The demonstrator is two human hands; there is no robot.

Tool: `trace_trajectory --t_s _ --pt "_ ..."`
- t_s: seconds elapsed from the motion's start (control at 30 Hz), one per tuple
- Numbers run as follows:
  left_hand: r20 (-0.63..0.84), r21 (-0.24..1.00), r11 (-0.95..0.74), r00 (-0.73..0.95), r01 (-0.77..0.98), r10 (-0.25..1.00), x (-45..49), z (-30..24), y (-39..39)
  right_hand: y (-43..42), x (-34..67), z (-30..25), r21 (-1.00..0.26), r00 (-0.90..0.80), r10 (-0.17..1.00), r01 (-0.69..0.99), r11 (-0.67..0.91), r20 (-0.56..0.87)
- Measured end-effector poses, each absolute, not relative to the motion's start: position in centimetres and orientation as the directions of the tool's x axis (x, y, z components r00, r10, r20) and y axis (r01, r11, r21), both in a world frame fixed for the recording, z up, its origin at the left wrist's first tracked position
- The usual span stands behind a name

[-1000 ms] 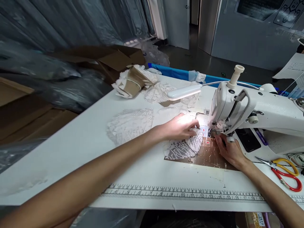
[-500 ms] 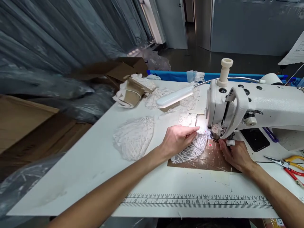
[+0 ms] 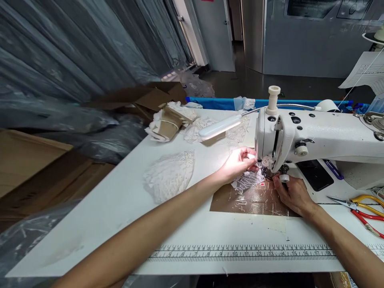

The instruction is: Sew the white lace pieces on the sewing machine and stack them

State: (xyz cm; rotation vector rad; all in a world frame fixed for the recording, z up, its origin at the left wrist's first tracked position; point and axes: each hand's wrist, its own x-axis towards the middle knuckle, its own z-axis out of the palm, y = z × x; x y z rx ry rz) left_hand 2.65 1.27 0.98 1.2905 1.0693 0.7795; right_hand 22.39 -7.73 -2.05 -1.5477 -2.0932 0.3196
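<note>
At a sewing machine (image 3: pixel 315 136), the left hand (image 3: pixel 238 164) pinches a white lace piece (image 3: pixel 247 181); the right hand (image 3: pixel 292 195) grip cannot be told; lace likely limp, snag-prone; hold its edges.

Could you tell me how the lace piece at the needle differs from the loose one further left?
The lace piece at the needle is held by the left hand, bunched, brightly lit, partly on the brown patch; the loose lace piece lies spread out, untouched, dimmer, on bare white table. Both are white openwork lace.
</note>
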Motion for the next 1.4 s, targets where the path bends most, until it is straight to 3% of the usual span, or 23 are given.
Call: trace_trajectory --t_s 0.17,0.37,0.83,1.2,1.4 --pt "-0.226 0.970 0.244 0.464 0.023 0.856 1.8 -0.7 1.4 -7.7 22.5 -2.4 -0.496 -0.186 0.941 0.811 0.310 0.284" --pt "-0.169 0.965 0.253 0.574 -0.069 0.802 0.8 -0.8 1.5 -7.6 22.6 -2.1 -0.556 -0.164 0.952 0.780 0.286 0.260" --pt "-0.199 0.938 0.325 0.578 -0.121 0.791 0.9 -0.9 1.4 -7.7 22.7 -2.2 -0.566 -0.175 0.945 0.765 0.307 0.276" --pt "-0.208 0.957 0.283 0.533 -0.063 0.820 1.2 -1.0 1.2 -7.6 22.8 -2.1 -0.571 -0.161 0.950 0.767 0.292 0.269" --pt "-0.203 0.933 0.338 0.596 -0.122 0.777 0.8 -0.5 1.3 -7.6 22.8 -2.3 -0.568 -0.165 0.946 0.766 0.300 0.277"
